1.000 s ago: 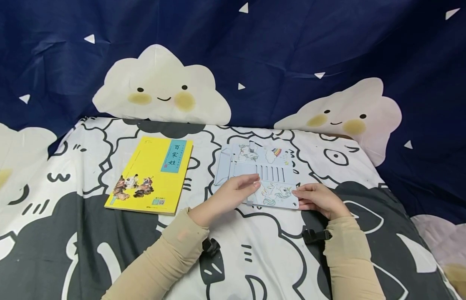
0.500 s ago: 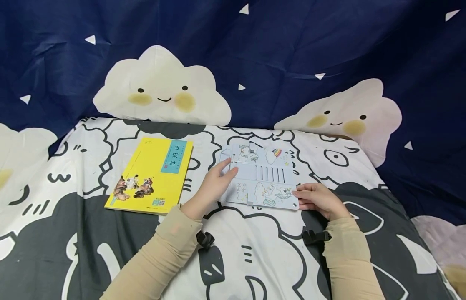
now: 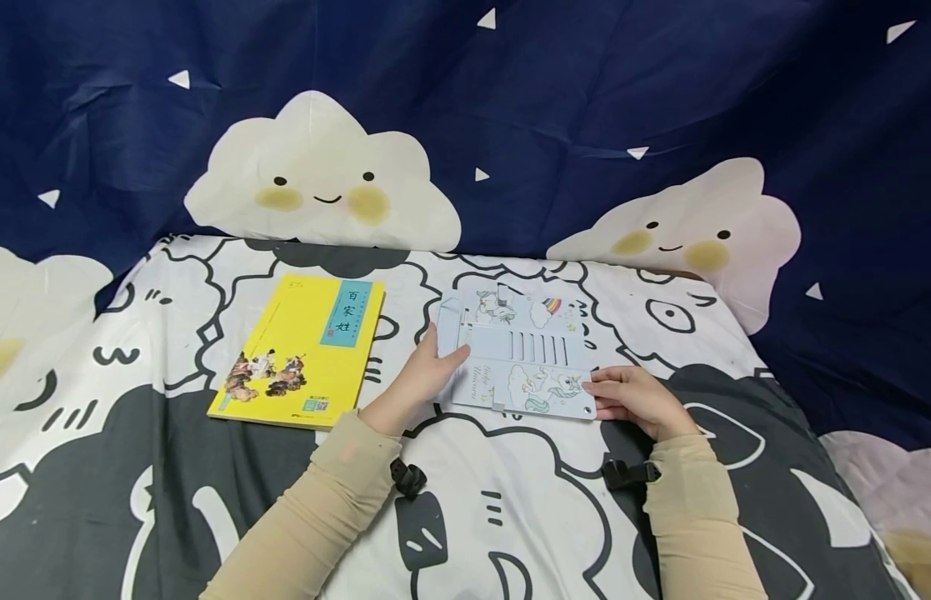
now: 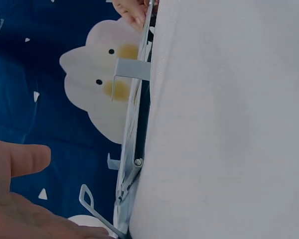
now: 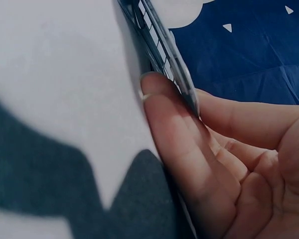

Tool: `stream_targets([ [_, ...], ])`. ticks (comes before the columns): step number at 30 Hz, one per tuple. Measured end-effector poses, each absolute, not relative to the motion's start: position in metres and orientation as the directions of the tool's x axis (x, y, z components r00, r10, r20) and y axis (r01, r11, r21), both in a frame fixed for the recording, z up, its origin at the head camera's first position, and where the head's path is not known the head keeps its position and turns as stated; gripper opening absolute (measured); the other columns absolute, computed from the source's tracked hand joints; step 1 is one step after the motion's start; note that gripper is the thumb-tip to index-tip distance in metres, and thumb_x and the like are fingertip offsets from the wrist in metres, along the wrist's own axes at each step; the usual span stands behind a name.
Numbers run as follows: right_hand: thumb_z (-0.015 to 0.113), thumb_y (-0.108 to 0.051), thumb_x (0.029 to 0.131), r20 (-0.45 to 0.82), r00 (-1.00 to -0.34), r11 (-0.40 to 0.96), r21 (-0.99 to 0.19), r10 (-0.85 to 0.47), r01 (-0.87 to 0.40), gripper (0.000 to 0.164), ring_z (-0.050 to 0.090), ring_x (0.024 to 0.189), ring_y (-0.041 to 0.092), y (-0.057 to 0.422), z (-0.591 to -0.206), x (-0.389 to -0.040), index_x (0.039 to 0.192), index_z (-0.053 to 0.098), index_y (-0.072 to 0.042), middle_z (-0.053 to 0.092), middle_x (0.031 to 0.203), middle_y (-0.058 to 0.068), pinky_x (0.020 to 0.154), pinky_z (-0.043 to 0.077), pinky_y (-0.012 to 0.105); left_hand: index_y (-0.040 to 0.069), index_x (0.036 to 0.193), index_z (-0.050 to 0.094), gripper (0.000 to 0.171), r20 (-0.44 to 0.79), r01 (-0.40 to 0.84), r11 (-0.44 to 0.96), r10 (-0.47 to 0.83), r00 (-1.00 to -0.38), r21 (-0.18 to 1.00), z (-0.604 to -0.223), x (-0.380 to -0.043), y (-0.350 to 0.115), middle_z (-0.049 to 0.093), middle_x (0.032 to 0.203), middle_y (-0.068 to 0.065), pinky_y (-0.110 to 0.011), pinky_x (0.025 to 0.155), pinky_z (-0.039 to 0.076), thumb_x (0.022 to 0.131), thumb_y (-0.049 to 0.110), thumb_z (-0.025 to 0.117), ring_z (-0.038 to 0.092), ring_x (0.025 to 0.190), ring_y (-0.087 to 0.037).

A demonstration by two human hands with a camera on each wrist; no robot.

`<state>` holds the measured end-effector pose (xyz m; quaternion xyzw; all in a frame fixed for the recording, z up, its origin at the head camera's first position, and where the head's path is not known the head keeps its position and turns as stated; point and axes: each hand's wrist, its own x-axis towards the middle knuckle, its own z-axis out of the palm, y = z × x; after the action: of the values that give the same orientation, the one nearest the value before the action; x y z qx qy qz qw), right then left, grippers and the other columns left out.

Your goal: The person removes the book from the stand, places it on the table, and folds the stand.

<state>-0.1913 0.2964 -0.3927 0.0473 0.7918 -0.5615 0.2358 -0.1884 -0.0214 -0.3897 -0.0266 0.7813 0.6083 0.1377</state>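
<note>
A pale blue folding book stand point(image 3: 531, 343) with unicorn and rainbow prints and a row of slots lies low over the sheep-print cloth. My right hand point(image 3: 636, 400) grips its near right corner. In the right wrist view the thumb is above the thin plate point(image 5: 175, 55) and the fingers are curled beneath. At the left end is my left hand point(image 3: 418, 377), thumb spread away from its straight fingers. Seen edge-on in the left wrist view, the stand has a bent metal clip point(image 4: 132, 68) standing up, and the left fingertips reach the base of a small loop point(image 4: 87, 199).
To the left lies a yellow book point(image 3: 303, 346) with a blue title panel. The sheep-print cloth point(image 3: 525, 500) spreads under everything. Behind it hangs a navy curtain point(image 3: 525, 108) with smiling clouds. Black straps point(image 3: 630, 473) sit at both wrists.
My left hand has moved left from the middle of the book stand to its left end, uncovering the lower left print. My right hand keeps hold of the right corner.
</note>
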Motion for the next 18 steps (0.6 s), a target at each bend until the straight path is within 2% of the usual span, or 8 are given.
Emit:
stream_targets([
  [1,0.060,-0.011,0.098,-0.428,-0.884,0.365,-0.866,-0.190,0.341,0.054,0.069,0.070,0.003,0.296,-0.393,-0.191,0.137,0.040,0.020,0.071,0.083,-0.004,0.068,0.059,0.020,-0.001,0.158,0.000,0.082,-0.242,-0.201,0.255,0.142,-0.960,0.946,-0.390,-0.188,-0.021,0.006,0.166,-0.022,-0.051,0.125,0.008,0.102,0.031,0.052,0.006,0.154,-0.035],
  [4,0.060,-0.011,0.098,-0.429,-0.883,0.366,-0.866,-0.190,0.342,0.054,0.069,0.069,0.003,0.296,-0.392,-0.192,0.137,0.040,0.020,0.071,0.083,-0.004,0.068,0.059,0.020,-0.005,0.157,0.003,0.081,-0.247,-0.190,0.284,0.178,-0.953,0.940,-0.390,-0.185,-0.019,0.003,0.165,-0.023,-0.051,0.125,0.005,0.102,0.030,0.051,0.001,0.154,-0.036],
  [8,0.060,-0.012,0.098,-0.427,-0.883,0.373,-0.865,-0.196,0.336,0.055,0.069,0.070,0.003,0.296,-0.392,-0.192,0.138,0.038,0.020,0.070,0.083,-0.004,0.068,0.059,0.020,-0.013,0.153,0.012,0.079,-0.237,-0.119,0.447,0.217,-0.947,0.886,-0.389,-0.182,-0.016,-0.001,0.163,-0.029,-0.057,0.123,0.004,0.100,0.032,0.051,-0.007,0.152,-0.041],
  [10,0.060,-0.012,0.098,-0.425,-0.883,0.373,-0.866,-0.199,0.333,0.056,0.069,0.070,0.003,0.296,-0.393,-0.192,0.139,0.037,0.019,0.070,0.084,-0.004,0.068,0.059,0.020,-0.016,0.151,0.017,0.078,-0.219,-0.065,0.527,0.236,-0.947,0.847,-0.389,-0.181,-0.015,0.002,0.162,-0.032,-0.063,0.121,0.006,0.099,0.032,0.051,-0.006,0.152,-0.044],
  [13,0.060,-0.012,0.098,-0.421,-0.883,0.369,-0.869,-0.205,0.329,0.057,0.069,0.071,0.003,0.297,-0.393,-0.191,0.139,0.037,0.020,0.071,0.085,-0.004,0.069,0.059,0.020,-0.019,0.149,0.017,0.079,-0.205,0.000,0.604,0.272,-0.940,0.797,-0.387,-0.179,-0.014,0.005,0.160,-0.037,-0.063,0.121,0.009,0.100,0.032,0.051,-0.003,0.151,-0.047],
  [18,0.061,-0.012,0.097,-0.417,-0.885,0.359,-0.874,-0.208,0.327,0.056,0.070,0.071,0.004,0.297,-0.393,-0.191,0.137,0.038,0.020,0.071,0.085,-0.004,0.068,0.059,0.021,-0.020,0.149,0.011,0.085,-0.225,0.053,0.685,0.309,-0.924,0.727,-0.382,-0.174,-0.012,0.001,0.158,-0.039,-0.055,0.123,0.012,0.100,0.035,0.052,-0.003,0.151,-0.048],
])
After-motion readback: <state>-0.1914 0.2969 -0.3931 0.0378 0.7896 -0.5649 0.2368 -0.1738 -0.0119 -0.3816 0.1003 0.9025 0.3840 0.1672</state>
